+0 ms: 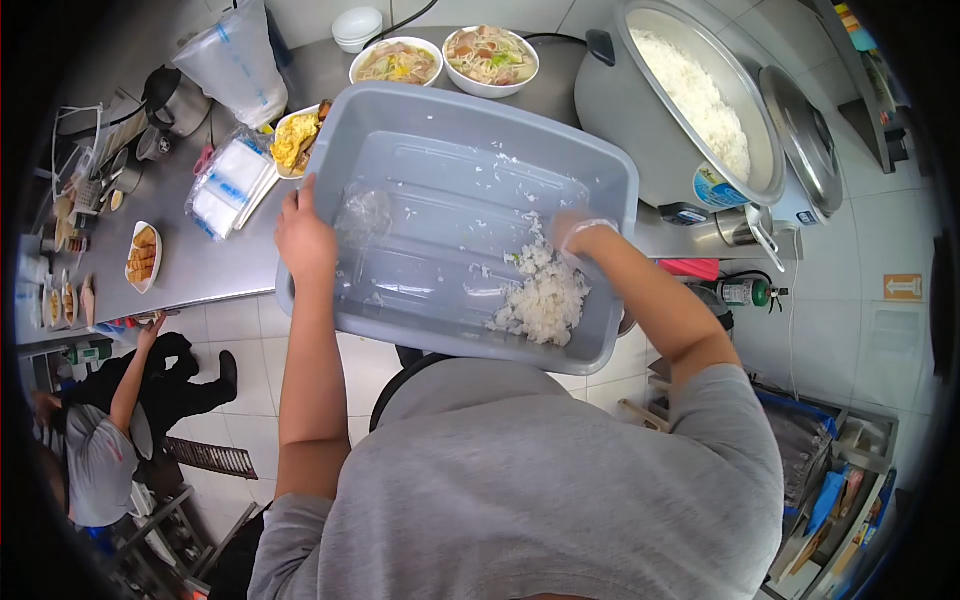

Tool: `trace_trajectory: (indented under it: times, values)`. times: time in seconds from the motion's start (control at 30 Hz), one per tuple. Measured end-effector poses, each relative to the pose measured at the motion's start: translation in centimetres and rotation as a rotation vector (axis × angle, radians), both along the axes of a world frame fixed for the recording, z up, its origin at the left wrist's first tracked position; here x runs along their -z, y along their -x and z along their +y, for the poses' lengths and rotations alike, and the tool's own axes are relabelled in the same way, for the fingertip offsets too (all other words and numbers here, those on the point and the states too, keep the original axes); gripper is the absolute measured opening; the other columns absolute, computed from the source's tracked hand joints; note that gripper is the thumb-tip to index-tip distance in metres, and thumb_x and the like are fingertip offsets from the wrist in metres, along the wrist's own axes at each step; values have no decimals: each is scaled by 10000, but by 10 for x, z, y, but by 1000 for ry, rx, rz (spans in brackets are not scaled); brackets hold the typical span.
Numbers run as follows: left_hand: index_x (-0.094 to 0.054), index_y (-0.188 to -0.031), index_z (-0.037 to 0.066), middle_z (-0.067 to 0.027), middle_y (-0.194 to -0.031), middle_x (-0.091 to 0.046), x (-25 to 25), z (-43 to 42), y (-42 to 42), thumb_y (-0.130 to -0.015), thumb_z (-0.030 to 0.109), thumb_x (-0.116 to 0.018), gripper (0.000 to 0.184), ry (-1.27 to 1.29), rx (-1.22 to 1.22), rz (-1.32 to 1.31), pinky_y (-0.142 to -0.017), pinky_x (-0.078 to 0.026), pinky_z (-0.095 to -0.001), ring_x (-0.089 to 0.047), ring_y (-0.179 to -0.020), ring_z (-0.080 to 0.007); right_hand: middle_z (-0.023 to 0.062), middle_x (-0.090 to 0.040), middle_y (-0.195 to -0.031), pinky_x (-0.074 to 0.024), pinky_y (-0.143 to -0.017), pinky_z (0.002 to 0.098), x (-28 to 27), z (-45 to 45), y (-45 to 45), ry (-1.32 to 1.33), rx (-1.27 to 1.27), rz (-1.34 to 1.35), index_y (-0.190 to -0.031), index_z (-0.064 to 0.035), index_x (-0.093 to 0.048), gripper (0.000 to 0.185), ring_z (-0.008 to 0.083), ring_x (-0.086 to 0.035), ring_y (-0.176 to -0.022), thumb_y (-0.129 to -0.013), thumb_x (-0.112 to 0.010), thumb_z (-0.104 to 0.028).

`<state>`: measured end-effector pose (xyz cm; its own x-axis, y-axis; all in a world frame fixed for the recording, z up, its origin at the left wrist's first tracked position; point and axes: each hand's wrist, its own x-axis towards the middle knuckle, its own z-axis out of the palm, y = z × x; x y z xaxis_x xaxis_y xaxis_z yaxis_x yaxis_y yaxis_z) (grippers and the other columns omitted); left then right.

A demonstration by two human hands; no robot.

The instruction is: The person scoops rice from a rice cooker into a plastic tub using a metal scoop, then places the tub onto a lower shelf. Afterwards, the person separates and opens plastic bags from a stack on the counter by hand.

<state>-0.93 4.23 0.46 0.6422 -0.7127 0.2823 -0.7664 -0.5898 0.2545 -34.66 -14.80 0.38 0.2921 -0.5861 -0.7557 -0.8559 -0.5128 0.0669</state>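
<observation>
A large grey-blue plastic tub (450, 105) is tilted in front of my body at the counter's edge. My left hand (305, 235) grips its left rim. My right hand (580, 230), in a clear glove and blurred, is inside the tub at the right; its fingers are smeared by motion. Just below that hand lies a heap of white rice (545, 300), with loose grains scattered over the tub's floor. A crumpled clear plastic bag (364, 215) rests inside at the left. Behind the tub on the right stands a big pot (640, 140) full of white rice (690, 95).
Two bowls of noodles (398, 64) (490, 60), a plate of yellow food (294, 142), plastic bags (232, 185) and a dish of fried pieces (143, 257) stand on the steel counter (200, 275). A co-worker (100, 450) is at the lower left.
</observation>
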Motion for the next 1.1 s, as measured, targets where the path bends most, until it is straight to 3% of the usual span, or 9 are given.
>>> trace_trajectory:
  times: [0.1, 0.2, 0.3, 0.4, 0.6, 0.7, 0.8, 0.97, 1.1]
  values:
    - [-491, -1295, 207, -110, -1195, -542, 3, 2, -1, -807, 15, -497, 525, 39, -6, 4, -836, -451, -419, -559, -1021, -307, 174, -612, -1106, -434, -910, 401, -17, 22, 11, -90, -427, -1, -1114, -29, -603, 413, 336, -555, -1080, -846, -496, -324]
    - [-499, -1291, 214, -110, -1205, -539, 6, 3, -2, -762, -14, -496, 576, 64, -25, 48, -848, -438, -424, -553, -1030, -309, 161, -606, -1132, -437, -900, 398, -12, -8, 11, 46, 194, -567, -1047, -66, -640, 370, 331, -572, -1040, -826, -518, -336]
    - [-505, -1289, 220, -110, -1199, -546, 9, -2, -12, -777, -2, -488, 559, 81, -10, 48, -858, -436, -429, -554, -1028, -311, 164, -608, -1129, -443, -893, 398, -2, -2, -15, 140, 28, -480, -1055, -95, -640, 358, 329, -582, -997, -817, -532, -340]
    - [-507, -1291, 220, -114, -1198, -545, 11, -8, -23, -783, 2, -484, 553, 47, 1, 27, -853, -443, -427, -555, -1026, -311, 164, -613, -1117, -446, -894, 396, -16, 32, -8, -21, -336, -247, -1045, -91, -645, 363, 324, -583, -998, -823, -541, -359]
    - [-514, -1289, 212, -122, -1178, -549, 24, -1, -22, -769, 2, -494, 561, 97, -5, -57, -842, -451, -429, -559, -1017, -312, 131, -604, -1153, -436, -937, 386, -54, 16, -15, -3, 29, -360, -1097, -100, -621, 323, 322, -565, -1056, -851, -491, -264]
    - [-518, -1285, 208, -129, -1178, -549, 17, 2, -14, -765, 5, -495, 559, 97, -29, -28, -852, -445, -435, -562, -1010, -317, 151, -610, -1120, -449, -901, 392, -1, 26, -21, 106, -186, -654, -1037, -83, -638, 283, 333, -578, -1018, -853, -485, -235]
    - [-527, -1276, 201, -135, -1168, -553, 15, 2, -11, -765, 9, -494, 548, 106, -41, -28, -851, -447, -428, -566, -998, -323, 179, -617, -1039, -466, -863, 395, 20, 30, -44, 60, -279, -439, -994, -68, -633, 224, 347, -587, -969, -841, -504, -168]
    - [-535, -1268, 181, -139, -1136, -560, 22, -3, -16, -764, 21, -500, 530, 124, -65, -70, -848, -452, -421, -570, -983, -319, 176, -624, -1027, -469, -843, 404, 22, -18, -19, 236, -245, -804, -959, -83, -646, 203, 353, -585, -962, -818, -503, -116]
    - [-525, -1277, 188, -134, -1115, -560, 19, -8, -15, -786, 66, -491, 507, 76, -126, -53, -824, -454, -427, -572, -965, -307, 187, -643, -975, -467, -833, 402, 16, -33, -6, 353, -465, -742, -969, -80, -661, 210, 350, -602, -928, -809, -548, -157]
